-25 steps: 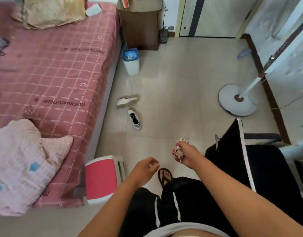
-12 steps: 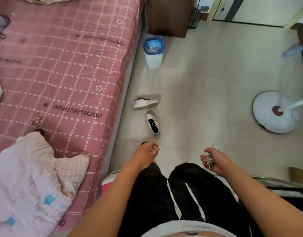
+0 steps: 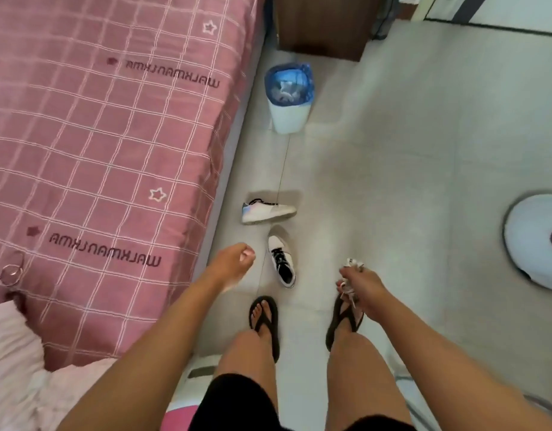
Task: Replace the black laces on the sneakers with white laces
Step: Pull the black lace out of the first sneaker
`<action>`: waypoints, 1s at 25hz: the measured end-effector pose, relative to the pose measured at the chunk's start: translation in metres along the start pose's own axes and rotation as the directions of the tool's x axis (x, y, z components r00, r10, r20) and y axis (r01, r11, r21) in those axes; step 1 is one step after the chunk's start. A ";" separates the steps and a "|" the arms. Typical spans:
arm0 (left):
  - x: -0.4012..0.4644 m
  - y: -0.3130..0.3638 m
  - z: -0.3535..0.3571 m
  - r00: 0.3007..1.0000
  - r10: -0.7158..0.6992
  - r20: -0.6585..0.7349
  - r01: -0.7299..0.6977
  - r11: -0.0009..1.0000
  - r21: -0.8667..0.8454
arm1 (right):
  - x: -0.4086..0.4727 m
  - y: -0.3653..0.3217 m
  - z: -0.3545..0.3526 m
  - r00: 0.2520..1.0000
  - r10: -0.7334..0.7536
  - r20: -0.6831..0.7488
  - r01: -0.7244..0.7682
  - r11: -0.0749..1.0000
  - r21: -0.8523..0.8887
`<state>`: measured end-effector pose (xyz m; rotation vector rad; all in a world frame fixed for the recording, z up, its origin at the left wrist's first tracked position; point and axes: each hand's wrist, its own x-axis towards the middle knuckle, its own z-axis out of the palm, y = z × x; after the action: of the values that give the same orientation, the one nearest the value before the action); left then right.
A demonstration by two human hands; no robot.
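Left grip (image 3: 234,265) seemingly curled empty; right grip (image 3: 360,283) clenched.

right hand (image 3: 360,283) grips bunched white laces (image 3: 351,269); left hand (image 3: 234,265) curled empty near two sneakers (image 3: 280,264) on the floor (image 3: 393,181).

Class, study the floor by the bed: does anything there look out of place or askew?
Yes. The two white sneakers with black laces are not paired. The farther sneaker lies tipped on its side, while the nearer sneaker stands upright, pointing a different way. Both lie loose on the pale tiled floor beside the pink checked bed.
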<state>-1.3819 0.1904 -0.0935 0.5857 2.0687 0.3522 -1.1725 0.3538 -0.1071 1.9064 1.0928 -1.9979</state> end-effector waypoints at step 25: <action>0.574 -0.157 0.159 0.924 -0.085 -0.374 0.135 0.985 0.110 | 0.556 0.022 0.030 0.886 -0.412 0.212 0.105 -0.267 -0.958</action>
<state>-1.5523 0.3673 -0.6589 0.5072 2.4924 0.2733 -1.2766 0.5164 -0.6303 0.7841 2.2671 -0.1907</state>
